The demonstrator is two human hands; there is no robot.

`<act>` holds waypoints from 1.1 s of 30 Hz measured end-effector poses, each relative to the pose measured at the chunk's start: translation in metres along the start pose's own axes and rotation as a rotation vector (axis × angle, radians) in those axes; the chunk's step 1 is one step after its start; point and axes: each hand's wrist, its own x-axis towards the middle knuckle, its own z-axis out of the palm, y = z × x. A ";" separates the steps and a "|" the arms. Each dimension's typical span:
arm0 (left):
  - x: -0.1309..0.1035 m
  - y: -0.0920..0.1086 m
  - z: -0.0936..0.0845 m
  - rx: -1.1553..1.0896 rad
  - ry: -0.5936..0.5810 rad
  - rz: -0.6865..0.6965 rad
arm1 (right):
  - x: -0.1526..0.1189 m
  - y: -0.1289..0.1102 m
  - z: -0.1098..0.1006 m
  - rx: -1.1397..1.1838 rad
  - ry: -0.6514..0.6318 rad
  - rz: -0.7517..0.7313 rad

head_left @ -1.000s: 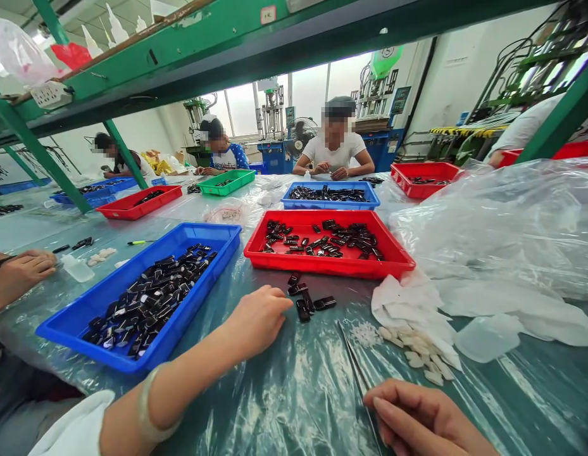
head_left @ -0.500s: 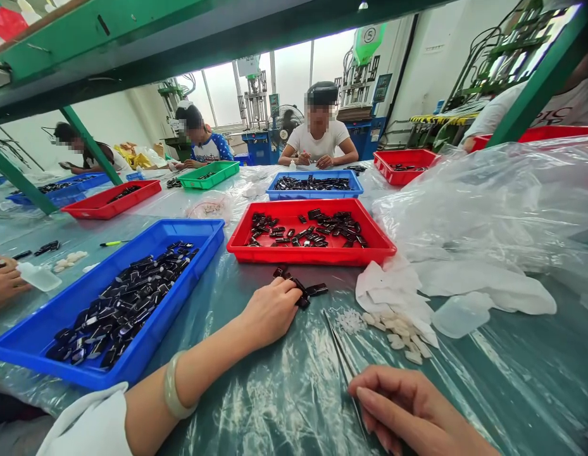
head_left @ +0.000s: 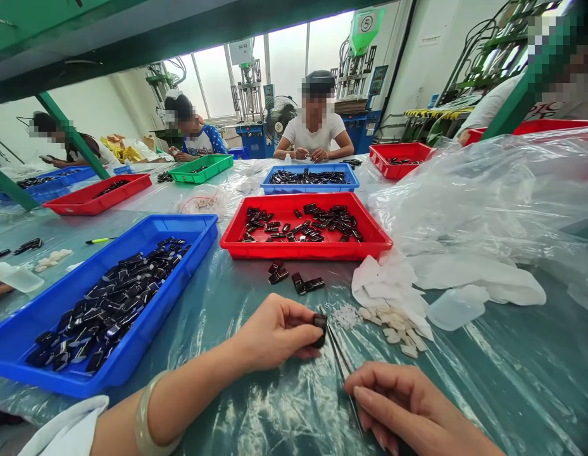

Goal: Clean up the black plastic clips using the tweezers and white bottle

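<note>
My left hand [head_left: 275,332] pinches a small black glossy plastic part [head_left: 319,330] between thumb and fingers, a little above the table. My right hand [head_left: 402,402] is closed around metal tweezers [head_left: 338,351], whose tips point up and away, close beside that part. Just past the tips lies a small heap of tiny clear bits [head_left: 347,316]. To its right are flat cream-coloured pieces [head_left: 393,323]. Several loose black parts [head_left: 307,284] lie on the table beyond my left hand. What the tweezer tips hold, if anything, is too small to tell.
A red tray [head_left: 303,251] and a long blue tray [head_left: 180,288] hold many black parts. At right lie a translucent squeeze bottle [head_left: 457,308], white cloth [head_left: 478,275] and a heap of clear plastic sheeting [head_left: 488,196]. A green beam [head_left: 146,47] crosses overhead. Co-workers sit across the table.
My left hand has left the loose black parts and come toward me and right with one of them, beside the tweezer tips. My right hand has hardly moved. The view has shifted slightly.
</note>
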 end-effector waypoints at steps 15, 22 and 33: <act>0.000 -0.013 0.012 -0.803 -0.128 -0.253 | -0.004 0.006 -0.002 -0.133 0.018 -0.103; 0.002 -0.016 0.012 -0.787 -0.135 -0.265 | -0.017 -0.003 -0.024 -0.423 1.024 -0.707; -0.002 -0.014 0.010 -0.710 -0.156 -0.240 | -0.008 -0.014 -0.118 -0.170 1.048 -0.387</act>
